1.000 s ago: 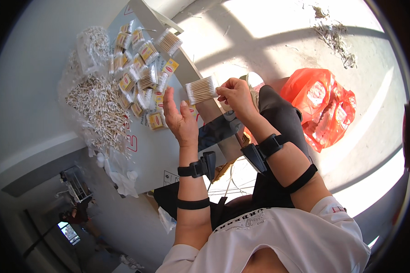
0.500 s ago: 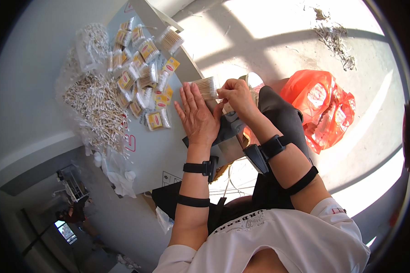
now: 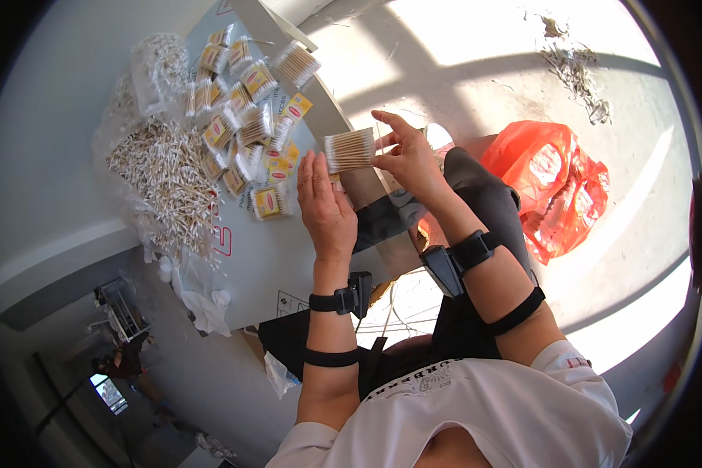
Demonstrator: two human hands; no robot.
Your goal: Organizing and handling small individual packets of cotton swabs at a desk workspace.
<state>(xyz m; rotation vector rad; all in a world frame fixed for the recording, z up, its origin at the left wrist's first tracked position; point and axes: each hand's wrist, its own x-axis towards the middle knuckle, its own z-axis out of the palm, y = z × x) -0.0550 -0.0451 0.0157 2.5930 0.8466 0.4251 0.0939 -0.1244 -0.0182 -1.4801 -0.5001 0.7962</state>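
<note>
A clear packet of cotton swabs (image 3: 349,150) lies between my hands, over the near right edge of the table. At its right end, my right hand (image 3: 415,162) has the thumb and a finger against the packet, while the index finger is lifted away. My left hand (image 3: 326,210) is open, with its fingers straight and together beside the packet's left end; how firmly it touches cannot be seen. Left of my hands lies a filled packet with a yellow label (image 3: 271,201). Beyond it several similar packets (image 3: 242,117) are heaped, with yellow cards (image 3: 295,108) among them.
A large pile of loose cotton swabs (image 3: 164,168) spills from a clear plastic bag (image 3: 157,70) at the table's left. On the floor to the right stands a red plastic bag (image 3: 550,183); farther off lies scattered debris (image 3: 577,82). A person (image 3: 125,363) is at the lower left.
My right fingers have spread, with the index finger lifting off the packet end. My left hand has shifted down and left, its fingers closing together beside the packet.
</note>
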